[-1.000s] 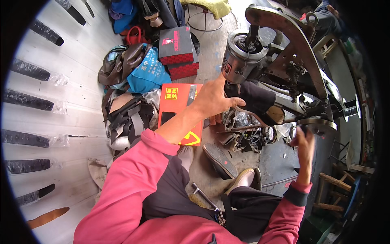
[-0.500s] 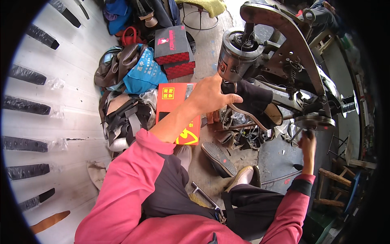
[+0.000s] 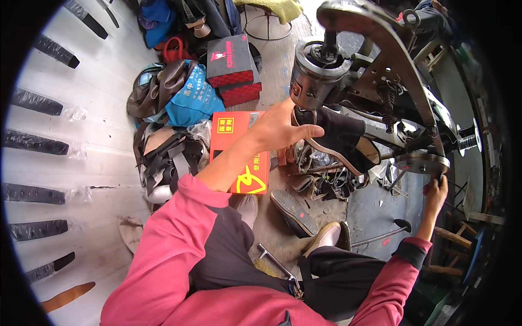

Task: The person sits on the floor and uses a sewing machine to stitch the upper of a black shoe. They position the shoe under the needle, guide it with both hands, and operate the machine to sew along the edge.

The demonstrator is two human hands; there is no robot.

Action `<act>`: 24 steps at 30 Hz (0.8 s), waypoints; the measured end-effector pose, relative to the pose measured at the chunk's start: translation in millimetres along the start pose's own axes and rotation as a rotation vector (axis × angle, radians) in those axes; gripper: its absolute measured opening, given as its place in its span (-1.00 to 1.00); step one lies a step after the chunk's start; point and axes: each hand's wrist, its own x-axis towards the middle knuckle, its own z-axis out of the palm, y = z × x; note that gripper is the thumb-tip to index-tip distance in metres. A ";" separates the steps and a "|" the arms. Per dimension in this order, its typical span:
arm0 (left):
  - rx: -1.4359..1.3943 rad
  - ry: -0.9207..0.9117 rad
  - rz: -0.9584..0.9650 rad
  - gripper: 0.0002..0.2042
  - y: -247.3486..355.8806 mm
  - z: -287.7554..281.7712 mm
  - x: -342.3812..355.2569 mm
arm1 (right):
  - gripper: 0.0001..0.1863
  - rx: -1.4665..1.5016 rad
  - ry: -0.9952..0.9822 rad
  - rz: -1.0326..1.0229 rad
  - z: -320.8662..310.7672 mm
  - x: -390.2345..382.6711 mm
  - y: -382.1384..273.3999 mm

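Note:
A black shoe (image 3: 340, 133) with a pale sole edge sits under the round metal head of a shoe-stitching machine (image 3: 321, 76). My left hand (image 3: 277, 130) grips its toe end, thumb laid along the edge and the other fingers partly hidden behind the shoe and machine. Over on the right, my right hand (image 3: 436, 193) is closed at the rim of the machine's hand wheel (image 3: 421, 163), seemingly round its crank handle, which the fingers mostly cover. The matching dark shoe (image 3: 293, 213) lies on the floor between my feet, sole turned up.
An orange-red box (image 3: 223, 142) lies beneath my left forearm, with stacked black-and-red shoeboxes (image 3: 231, 62) beyond it. Bags (image 3: 193, 95) and scraps crowd the left. A metal shoe-last stand (image 3: 380, 234) lies by my right foot; wooden stools (image 3: 451, 239) stand at far right.
My right hand has swung outward to the right along with the hand wheel's handle. The machine's needle bar and upper arm have shifted slightly; my left hand and the shoe have barely moved.

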 end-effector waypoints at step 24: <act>0.253 0.101 -0.130 -0.26 -6.0 12.6 17.1 | -0.82 0.075 -0.160 -0.205 10.4 -33.9 -67.4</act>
